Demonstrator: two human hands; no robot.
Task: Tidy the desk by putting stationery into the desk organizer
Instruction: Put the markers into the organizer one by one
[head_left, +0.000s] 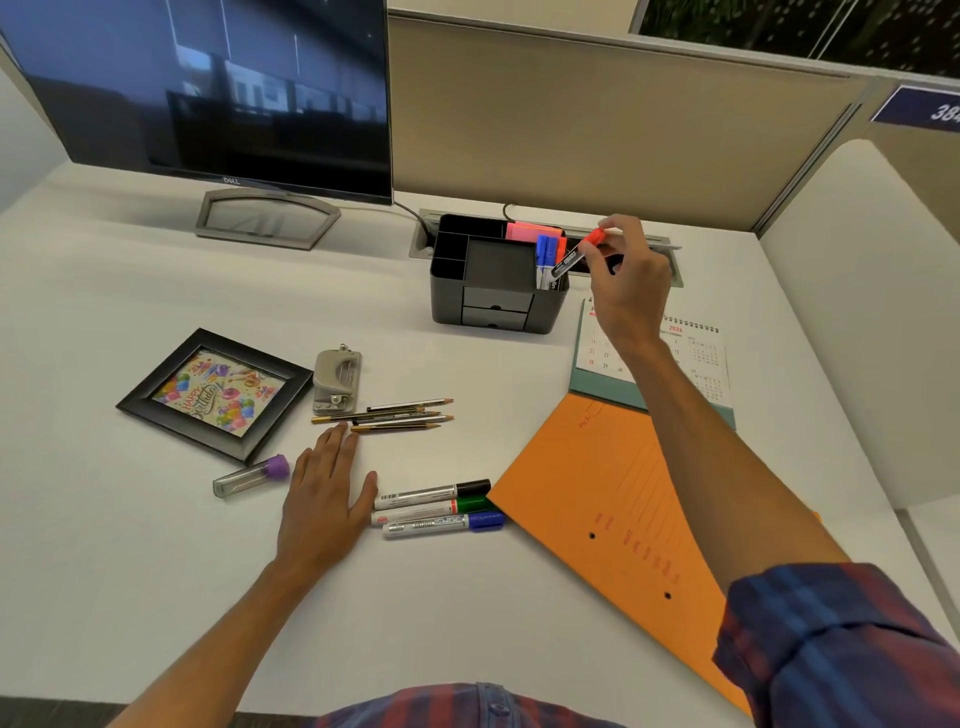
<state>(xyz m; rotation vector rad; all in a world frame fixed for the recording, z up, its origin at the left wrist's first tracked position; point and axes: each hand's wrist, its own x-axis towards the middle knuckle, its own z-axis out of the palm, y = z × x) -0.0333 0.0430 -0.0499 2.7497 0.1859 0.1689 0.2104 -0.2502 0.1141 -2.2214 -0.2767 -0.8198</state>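
Observation:
A black desk organizer (483, 275) with small drawers stands at the back of the desk, holding pink sticky notes (532, 231) and blue markers (545, 260) in its right compartment. My right hand (626, 280) pinches a red-capped marker (576, 254), tilted with its lower end over that right compartment. My left hand (327, 493) rests flat on the desk. Three markers (436, 509) with black, green and blue caps lie just right of it. Several pencils (395, 415) lie beyond its fingertips. A lead tube with a purple cap (252, 475) lies to its left.
A framed birthday picture (215, 395) and a grey hole punch (337, 382) lie on the left. An orange folder (623, 519) and a desk calendar (691, 364) lie on the right under my right arm. A monitor (208, 93) stands at the back left, with a cable tray (649, 244) behind the organizer.

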